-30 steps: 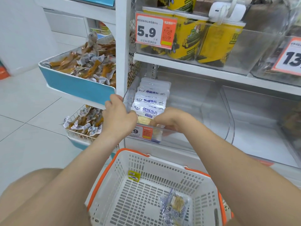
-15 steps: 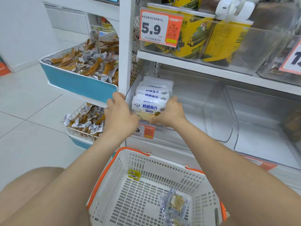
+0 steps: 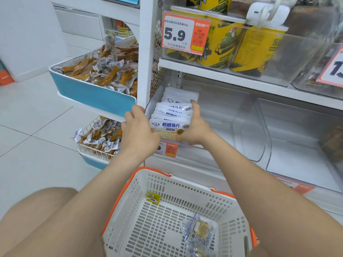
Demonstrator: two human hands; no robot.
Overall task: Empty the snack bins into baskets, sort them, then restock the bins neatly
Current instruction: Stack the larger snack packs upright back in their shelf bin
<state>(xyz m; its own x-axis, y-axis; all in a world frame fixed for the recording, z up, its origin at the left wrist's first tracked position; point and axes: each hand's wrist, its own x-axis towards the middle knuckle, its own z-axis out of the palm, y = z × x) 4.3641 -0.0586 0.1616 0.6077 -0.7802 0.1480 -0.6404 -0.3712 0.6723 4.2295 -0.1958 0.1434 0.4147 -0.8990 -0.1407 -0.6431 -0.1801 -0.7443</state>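
While left hand (image 3: 139, 134) and right hand (image 3: 195, 131) flank the fish packets (image 3: 170, 125), curled fingers (image 3: 196, 109) grip them.

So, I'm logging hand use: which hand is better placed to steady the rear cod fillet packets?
Right, probably. The right hand reaches its fingers along the cod fillet packets toward the row's back; the left hand sits only at the front left corner of the clear bin.

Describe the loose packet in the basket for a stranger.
Find the white slotted plastic basket with an orange rim below the shelves. On its floor, right side, lies a crumpled clear blue-printed packet, the only loose item there; the small yellow sticker sits on its wall.
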